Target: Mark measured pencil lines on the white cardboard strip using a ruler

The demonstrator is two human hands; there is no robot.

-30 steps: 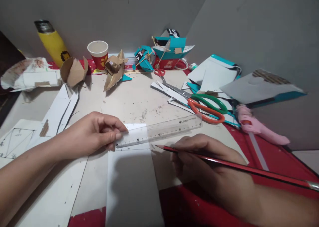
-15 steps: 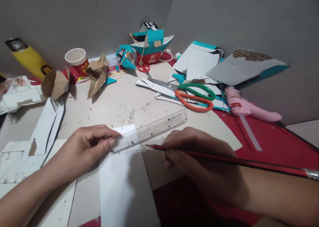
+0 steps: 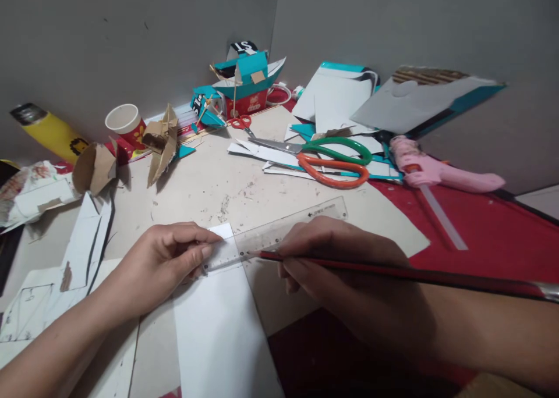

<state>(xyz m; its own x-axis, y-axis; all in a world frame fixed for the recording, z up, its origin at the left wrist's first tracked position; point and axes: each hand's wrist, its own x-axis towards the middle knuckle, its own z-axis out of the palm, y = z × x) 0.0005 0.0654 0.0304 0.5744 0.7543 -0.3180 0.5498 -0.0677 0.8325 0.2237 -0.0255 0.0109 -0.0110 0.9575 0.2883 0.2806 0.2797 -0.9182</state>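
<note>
My left hand pinches the near end of a clear plastic ruler between thumb and fingers. The ruler slants up to the right across the top of a white sheet, which looks like card or paper. A red and black pencil is gripped in my right hand. The pencil's tip points left and lies over the ruler near the sheet's right edge; whether it touches cannot be made out. Part of the ruler is hidden behind my right fingers.
Scissors with green and orange handles lie on cardboard strips further back. A pink glue gun sits at right. Behind stand a paper cup, a cardboard boat and a yellow bottle. Marked card lies at left.
The view has shifted slightly. My right hand and the pencil have come closer to the ruler, so the tip now overlaps it. My left hand keeps its hold on the ruler.
</note>
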